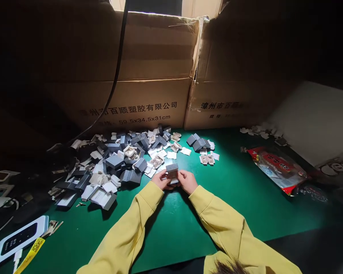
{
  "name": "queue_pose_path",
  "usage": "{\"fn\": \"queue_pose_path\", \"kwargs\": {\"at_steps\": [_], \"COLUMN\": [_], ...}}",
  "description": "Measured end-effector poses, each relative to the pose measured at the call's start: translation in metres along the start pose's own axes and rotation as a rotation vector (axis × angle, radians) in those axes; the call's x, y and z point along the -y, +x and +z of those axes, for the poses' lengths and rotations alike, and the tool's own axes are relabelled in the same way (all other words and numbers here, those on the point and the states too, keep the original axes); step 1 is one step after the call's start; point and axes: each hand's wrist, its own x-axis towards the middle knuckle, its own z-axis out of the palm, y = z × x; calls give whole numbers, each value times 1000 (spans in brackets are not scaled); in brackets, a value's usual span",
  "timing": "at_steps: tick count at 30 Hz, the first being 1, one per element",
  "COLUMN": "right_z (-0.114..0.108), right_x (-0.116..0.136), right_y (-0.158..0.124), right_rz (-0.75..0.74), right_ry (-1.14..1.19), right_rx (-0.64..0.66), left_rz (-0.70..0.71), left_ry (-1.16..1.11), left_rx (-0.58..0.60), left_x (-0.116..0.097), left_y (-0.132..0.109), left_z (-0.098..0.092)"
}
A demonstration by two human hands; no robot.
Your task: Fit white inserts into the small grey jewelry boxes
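Both my hands meet over the green mat point(240, 190), in yellow sleeves. Between them stands a small grey box point(172, 170), open like a little hinged case. My left hand point(161, 180) curls its fingers round the box's left side and bottom. My right hand point(187, 180) pinches its right side. Just beyond lies a big heap of small grey boxes and white inserts point(117, 163), spreading to the left. A smaller cluster of grey boxes point(199, 143) with a few white inserts sits behind and right of my hands.
Two large cardboard cartons point(148, 72) wall off the back of the table. A red snack packet point(277, 167) lies at the right by a white board point(314, 121). A white device with a cable point(17, 239) rests at the front left. A black cable point(114, 80) hangs across the carton.
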Motion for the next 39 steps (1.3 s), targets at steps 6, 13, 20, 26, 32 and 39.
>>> {"fn": "queue_pose_path", "kwargs": {"at_steps": [6, 13, 20, 26, 32, 39], "right_z": [0, -4, -9, -4, 0, -22], "right_x": [4, 10, 11, 13, 18, 20], "right_y": [-1, -4, -3, -2, -7, -10], "right_rz": [38, 61, 74, 189, 223, -266], "right_ry": [72, 155, 355, 374, 297, -313], "right_rx": [51, 156, 160, 130, 72, -142], "left_rz": [10, -53, -90, -10, -49, -126], "left_ry": [16, 8, -28, -58, -51, 196], "left_rx": [53, 15, 7, -35, -75, 82], "left_x": [-2, -9, -6, -8, -9, -6], "left_y": [-4, -5, 1, -2, -1, 0], "left_z": [1, 4, 1, -1, 0, -3]}}
